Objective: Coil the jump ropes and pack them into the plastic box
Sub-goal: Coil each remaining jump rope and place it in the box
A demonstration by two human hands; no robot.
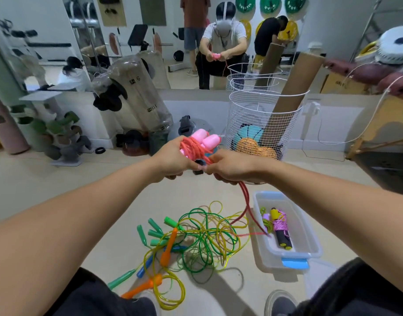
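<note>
Both forearms reach forward; left hand (173,159) clutches pink-handled red rope (199,144), right hand (230,166) fingers pinch its cord.

glossy plastic rope (193,147), translucent plastic box (294,249)

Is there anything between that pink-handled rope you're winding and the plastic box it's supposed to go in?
Nothing solid. The pink-handled rope is held up by both hands, left hand and right hand, and only its own loose red tail hangs down toward the open plastic box. The tangled ropes lie beside the box.
</note>
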